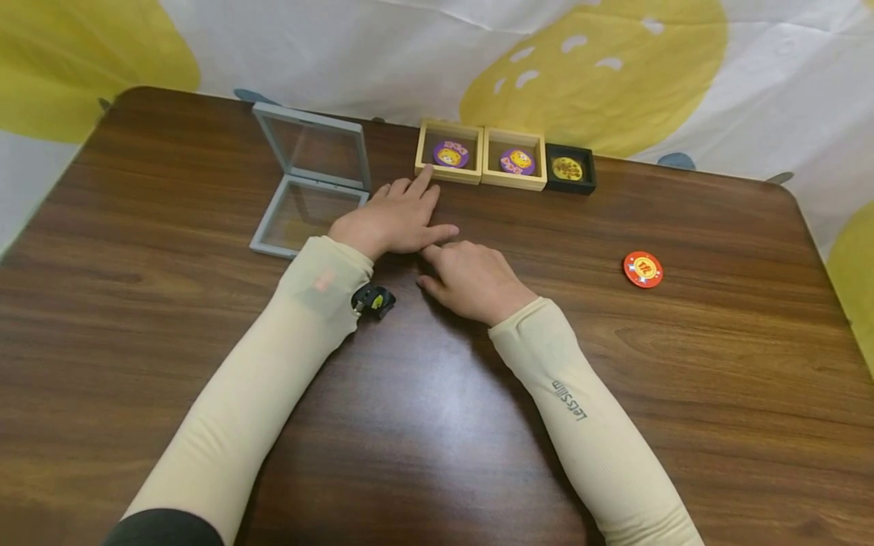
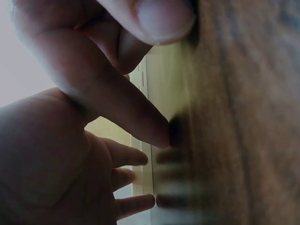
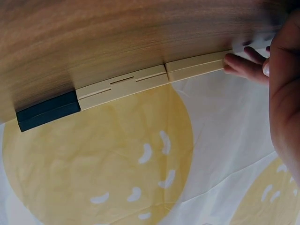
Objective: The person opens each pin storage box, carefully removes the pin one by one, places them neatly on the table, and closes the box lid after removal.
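Left hand (image 1: 392, 220): spread, released, fingertip at left box (image 1: 459, 176) near rim
Right hand (image 1: 478, 282): index out, nothing visibly held, near left thumb
Left box: worktop (image 1: 437, 455) far edge, against right box (image 1: 514, 181)
Red chip (image 1: 643, 269): toward right edge

Pale yellow frame (image 1: 456, 177) (purple-yellow disc (image 1: 451, 155)).

Place: indoors, room type unclear | wood-grain table (image 1: 717, 379) | yellow-patterned cloth (image 1: 423, 45) behind

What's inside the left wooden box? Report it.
The left wooden box holds a purple disc with a yellow animal face; the disc's underside is covered. The left hand hides part of the near rim.
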Tool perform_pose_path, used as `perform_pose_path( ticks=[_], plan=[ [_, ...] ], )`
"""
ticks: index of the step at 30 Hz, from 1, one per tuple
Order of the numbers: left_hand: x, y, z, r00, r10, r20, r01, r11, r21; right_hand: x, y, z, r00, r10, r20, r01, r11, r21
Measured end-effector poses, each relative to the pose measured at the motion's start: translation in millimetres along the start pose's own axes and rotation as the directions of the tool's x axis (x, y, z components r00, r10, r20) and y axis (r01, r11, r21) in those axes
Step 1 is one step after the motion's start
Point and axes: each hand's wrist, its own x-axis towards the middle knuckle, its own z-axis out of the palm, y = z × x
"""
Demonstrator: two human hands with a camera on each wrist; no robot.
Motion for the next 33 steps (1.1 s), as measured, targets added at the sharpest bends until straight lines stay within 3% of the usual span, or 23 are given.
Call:
perform_pose_path(
  ticks=[7, 23, 28, 33],
  plan=[
    [-0.9, -2.2, 1.1, 1.0, -0.017, -0.005, 0.017, 0.998, -0.061, 0.4, -0.3, -0.4, 1.0, -0.001, 0.0, 0.001, 1.0, 0.007],
    [-5.5, 0.9, -1.0, 0.999, -0.045, 0.029, 0.046, 0.998, -0.043, 0.2, 1.0, 0.5, 1.0, 0.004, -0.001, -0.004, 1.0, 0.008],
    [-6.9, 1.9, -0.9, 0.999, -0.041, 0.012, 0.042, 0.999, -0.024, 0.6, 1.6, 0.6, 1.0, 0.0, 0.0, 0.0, 1.0, 0.013],
    [-8.9, 3.3, -0.1, 0.998, -0.054, -0.031, 0.051, 0.996, -0.079, 0.8, 2.3, 1.2, 1.0, -0.005, -0.004, 0.005, 1.0, 0.026]
  ],
)
